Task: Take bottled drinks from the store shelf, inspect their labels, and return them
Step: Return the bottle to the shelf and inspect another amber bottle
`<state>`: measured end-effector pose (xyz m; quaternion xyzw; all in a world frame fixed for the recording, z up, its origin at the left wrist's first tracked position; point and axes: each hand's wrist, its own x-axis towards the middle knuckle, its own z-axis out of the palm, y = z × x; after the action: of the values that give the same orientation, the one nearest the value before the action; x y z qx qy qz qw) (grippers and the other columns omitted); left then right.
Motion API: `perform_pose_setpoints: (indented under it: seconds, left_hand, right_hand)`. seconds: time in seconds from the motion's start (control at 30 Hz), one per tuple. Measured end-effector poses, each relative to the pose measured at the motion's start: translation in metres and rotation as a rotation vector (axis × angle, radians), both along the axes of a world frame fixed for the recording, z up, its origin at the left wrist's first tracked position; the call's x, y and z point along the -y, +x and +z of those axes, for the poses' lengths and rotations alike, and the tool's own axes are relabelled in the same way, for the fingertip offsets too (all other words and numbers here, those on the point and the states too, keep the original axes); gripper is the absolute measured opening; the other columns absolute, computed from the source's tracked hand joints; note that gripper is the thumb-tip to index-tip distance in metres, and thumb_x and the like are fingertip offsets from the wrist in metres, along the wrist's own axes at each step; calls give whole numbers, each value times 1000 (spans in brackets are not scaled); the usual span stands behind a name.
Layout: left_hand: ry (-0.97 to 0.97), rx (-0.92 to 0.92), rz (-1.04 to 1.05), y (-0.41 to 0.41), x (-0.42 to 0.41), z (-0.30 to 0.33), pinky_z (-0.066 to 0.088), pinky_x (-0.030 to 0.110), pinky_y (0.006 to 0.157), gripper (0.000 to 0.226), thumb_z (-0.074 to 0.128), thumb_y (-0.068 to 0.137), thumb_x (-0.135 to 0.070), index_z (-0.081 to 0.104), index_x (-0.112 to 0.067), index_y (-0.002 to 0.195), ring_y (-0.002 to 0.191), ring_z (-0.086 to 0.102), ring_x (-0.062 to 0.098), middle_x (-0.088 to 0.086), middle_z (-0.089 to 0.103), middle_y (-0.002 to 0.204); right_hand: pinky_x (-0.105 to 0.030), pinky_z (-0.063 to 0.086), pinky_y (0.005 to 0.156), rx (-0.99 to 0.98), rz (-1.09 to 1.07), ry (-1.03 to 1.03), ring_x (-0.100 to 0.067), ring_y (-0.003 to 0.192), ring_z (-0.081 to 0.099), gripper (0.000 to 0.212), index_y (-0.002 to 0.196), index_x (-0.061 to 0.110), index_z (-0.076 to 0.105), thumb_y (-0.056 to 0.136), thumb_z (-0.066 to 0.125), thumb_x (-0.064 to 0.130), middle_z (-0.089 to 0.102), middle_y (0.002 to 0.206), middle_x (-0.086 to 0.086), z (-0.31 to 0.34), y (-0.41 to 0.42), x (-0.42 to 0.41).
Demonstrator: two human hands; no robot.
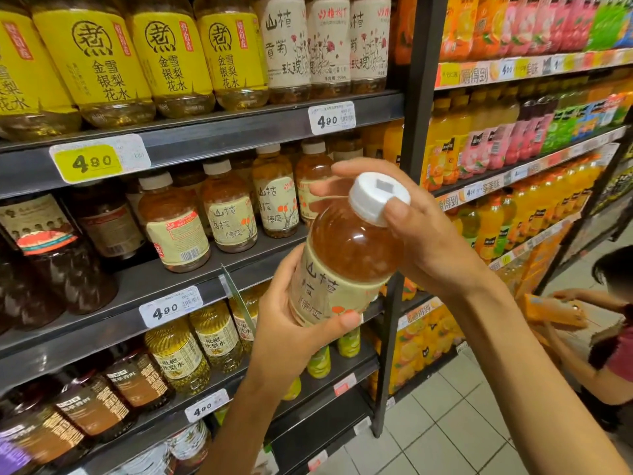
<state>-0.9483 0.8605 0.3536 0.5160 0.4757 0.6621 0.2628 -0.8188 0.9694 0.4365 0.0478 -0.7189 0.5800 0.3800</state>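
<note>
Holding amber tea bottle (346, 265) out in front of middle shelf (144, 286), tilted so cream label is facing up for reading. Left hand (291, 323) wrapping label band from below, bearing weight. Right hand (421, 231) pinching white cap (378, 197), steadying neck. Leaving gap among matching bottles (227, 209) behind, probably for return.

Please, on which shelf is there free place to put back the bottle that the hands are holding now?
The middle shelf has bare board in front of the cream-label bottles, between the dark bottles and the held bottle. The left hand and right hand grip that bottle. The top shelf's yellow-label bottles stand crowded to the edge.
</note>
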Motion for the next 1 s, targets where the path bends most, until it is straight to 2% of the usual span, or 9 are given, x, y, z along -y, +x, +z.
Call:
perform_pose_setpoints:
  seconds: [0.13, 0.3, 0.43, 0.57, 0.67, 0.73, 0.83, 0.9, 1.0]
  left_hand:
    - [17, -79, -5, 3, 1, -1, 51, 21, 88, 84, 86, 57, -30, 46, -47, 129, 122, 54, 16, -10, 58, 129]
    - [-14, -46, -100, 9, 2, -6, 53, 24, 86, 78, 83, 55, -34, 51, -42, 126, 120, 57, 19, -3, 61, 127]
    - [-127, 231, -175, 12, 4, -10, 56, 30, 77, 62, 83, 53, -47, 64, -29, 110, 104, 67, 22, 2, 72, 108]
    - [-213, 425, -78, 12, -2, -18, 56, 22, 70, 66, 81, 54, -49, 57, -26, 111, 96, 70, 13, -4, 74, 101]
    - [-257, 464, -53, 14, -7, -22, 56, 23, 72, 67, 77, 64, -53, 56, -22, 119, 100, 69, 15, 0, 73, 106]
    - [-291, 512, -66, 14, -9, -26, 57, 26, 72, 69, 70, 60, -52, 57, -19, 119, 99, 69, 17, 2, 73, 106]
    - [-347, 539, -143, 10, -15, -30, 58, 40, 81, 67, 72, 61, -49, 56, -19, 118, 100, 69, 21, 6, 73, 107]
    - [-374, 520, -202, 9, -19, -31, 52, 47, 92, 68, 79, 65, -47, 55, -18, 122, 106, 67, 22, 7, 71, 113]
    - [-403, 464, -242, 9, -26, -32, 49, 44, 97, 81, 82, 57, -43, 51, -18, 128, 110, 65, 21, 5, 69, 116]
  right_hand:
    - [-38, 46, 91, 30, 43, 68, -27, 116, 57, 39, 115, 23, 59, 85, 62, 48, 63, 118, -3, 1, 10, 3]
    - [-34, 50, 88, 50, 80, 34, -20, 110, 60, 44, 122, 20, 54, 86, 64, 43, 68, 112, 2, -1, 16, 4]
    - [-30, 52, 88, 54, 2, -222, -19, 110, 63, 49, 135, 15, 43, 89, 57, 20, 68, 117, -3, -13, 5, 1]
    - [-23, 52, 80, 132, -126, -437, -13, 101, 66, 52, 129, 11, 48, 83, 63, 31, 67, 112, -2, -33, -13, 1]
    - [-20, 53, 76, 283, -239, -410, -8, 100, 67, 66, 127, 17, 49, 70, 74, 41, 68, 113, 1, -39, -21, -1]
    - [-23, 56, 78, 340, -299, -410, -9, 98, 68, 67, 126, 19, 50, 68, 76, 39, 68, 112, 0, -44, -24, -5]
    - [-31, 57, 82, 306, -364, -475, -15, 97, 69, 57, 122, 22, 52, 72, 79, 30, 69, 110, -3, -53, -24, -10]
    - [-34, 57, 82, 281, -399, -509, -17, 96, 69, 65, 121, 21, 53, 64, 80, 36, 69, 110, -4, -55, -21, -13]
    - [-29, 58, 74, 301, -449, -510, -15, 91, 71, 65, 124, 17, 50, 69, 79, 36, 69, 109, -6, -54, -15, -22]
